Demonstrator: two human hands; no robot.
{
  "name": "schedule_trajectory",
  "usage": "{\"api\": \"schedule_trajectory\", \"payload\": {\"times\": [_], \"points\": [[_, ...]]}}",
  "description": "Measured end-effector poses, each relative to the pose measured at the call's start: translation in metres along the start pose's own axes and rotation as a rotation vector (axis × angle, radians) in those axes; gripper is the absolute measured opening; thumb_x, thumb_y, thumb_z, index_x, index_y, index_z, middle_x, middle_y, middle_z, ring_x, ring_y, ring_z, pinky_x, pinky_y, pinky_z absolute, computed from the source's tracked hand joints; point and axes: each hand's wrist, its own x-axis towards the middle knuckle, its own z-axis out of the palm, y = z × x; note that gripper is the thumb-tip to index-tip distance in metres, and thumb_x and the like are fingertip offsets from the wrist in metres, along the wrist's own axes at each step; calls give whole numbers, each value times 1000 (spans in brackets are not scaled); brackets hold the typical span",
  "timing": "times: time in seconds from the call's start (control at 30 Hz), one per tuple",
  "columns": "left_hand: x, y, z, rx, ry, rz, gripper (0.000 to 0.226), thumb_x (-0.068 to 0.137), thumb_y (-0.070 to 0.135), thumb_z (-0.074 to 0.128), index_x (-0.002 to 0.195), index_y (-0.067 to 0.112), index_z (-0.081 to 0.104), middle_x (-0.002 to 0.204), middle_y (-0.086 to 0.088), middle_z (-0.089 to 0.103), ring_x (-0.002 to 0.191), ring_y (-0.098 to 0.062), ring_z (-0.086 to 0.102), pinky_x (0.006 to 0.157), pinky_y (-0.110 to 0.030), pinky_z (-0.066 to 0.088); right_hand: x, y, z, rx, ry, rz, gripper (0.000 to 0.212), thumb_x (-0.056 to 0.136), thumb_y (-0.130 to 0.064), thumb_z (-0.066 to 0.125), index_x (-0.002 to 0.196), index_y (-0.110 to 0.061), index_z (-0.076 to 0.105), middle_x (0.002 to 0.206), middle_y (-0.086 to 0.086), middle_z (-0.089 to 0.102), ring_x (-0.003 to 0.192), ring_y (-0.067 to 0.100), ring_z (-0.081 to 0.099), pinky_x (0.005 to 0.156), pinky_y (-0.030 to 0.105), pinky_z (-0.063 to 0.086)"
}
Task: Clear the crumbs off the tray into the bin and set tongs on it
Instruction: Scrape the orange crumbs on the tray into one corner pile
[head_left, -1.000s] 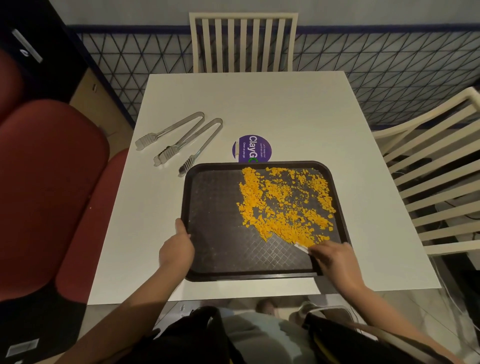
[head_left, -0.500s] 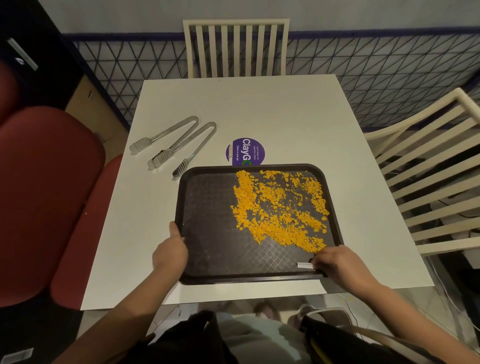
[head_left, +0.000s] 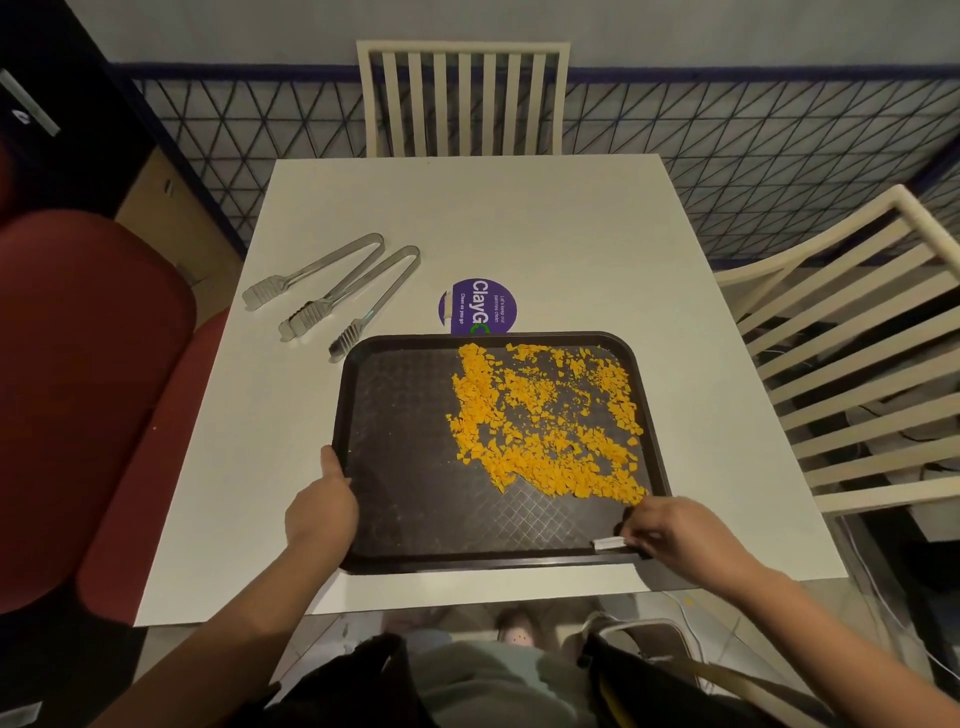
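A dark brown tray (head_left: 405, 467) lies on the white table (head_left: 519, 234), its near edge at the table's front. Orange crumbs (head_left: 545, 426) cover the tray's right half. My left hand (head_left: 322, 509) grips the tray's left rim, thumb on top. My right hand (head_left: 675, 535) is at the tray's near right corner and pinches a small white strip (head_left: 609, 543) that lies on the tray. Two metal tongs (head_left: 332, 286) lie on the table, left of and beyond the tray. No bin is in view.
A round purple sticker (head_left: 480, 304) sits on the table just beyond the tray. Cream slatted chairs stand at the far side (head_left: 462, 98) and the right (head_left: 857, 364). A red padded seat (head_left: 88, 389) is on the left. A dark bag (head_left: 649, 686) rests on my lap.
My right hand has drawn back from the crumb pile to the tray's near right corner with the white strip. The left hand has kept its grip on the rim.
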Motion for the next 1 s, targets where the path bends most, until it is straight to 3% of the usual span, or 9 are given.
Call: {"api": "schedule_trajectory", "payload": {"times": [0.2,0.33,0.5,0.6,0.67,0.8,0.93,1.0], "points": [[-1,1,-1,-3,10,9,56,100,26,39,148,17,12,110,-10,64,89,-25,67,71,-34,55,8,6,4,28,83,13,12,78,-12,70,72,-23,68,73,-8,66,66,11,63,57,23,50],[-1,1,0,-16,15,9,54,100,27,38,146,17,14,107,-9,64,83,-23,66,66,-32,54,10,-1,1,209,180,215,4,81,-17,71,79,-20,72,78,-13,65,74,2,59,66,15,45],[-2,3,-2,10,7,13,55,100,27,40,147,17,13,110,-8,64,86,-23,66,66,-31,53,-1,-9,15,120,-11,92,7,81,-16,70,83,-22,73,80,-9,66,73,8,61,66,17,43],[-3,4,-2,10,0,15,56,99,27,40,147,17,12,108,-8,63,80,-20,63,65,-29,52,-2,-4,17,55,-27,44,12,78,-13,72,81,-24,72,80,-8,68,74,10,64,65,16,46],[-3,3,-2,3,2,12,57,99,27,40,147,17,11,108,-8,62,75,-17,59,61,-27,48,-2,-3,18,35,8,25,19,72,-7,75,78,-24,70,77,-9,66,71,8,63,63,14,44],[-3,3,0,4,3,4,57,100,24,38,149,15,10,117,-8,63,90,-24,66,67,-30,51,6,-2,18,15,127,44,29,63,4,79,74,-20,68,77,-5,68,70,14,65,63,16,44],[-2,1,-1,9,-9,-3,59,100,25,38,150,15,7,121,-8,62,93,-24,66,65,-28,48,23,-3,13,44,280,122,21,69,5,76,73,-14,70,77,0,68,68,20,65,63,20,44],[-1,-1,-2,13,-3,-8,59,100,25,38,150,16,7,120,-9,62,93,-25,66,69,-31,52,22,0,7,79,307,152,19,71,5,74,74,-14,70,78,0,68,69,16,63,63,16,42]]}}
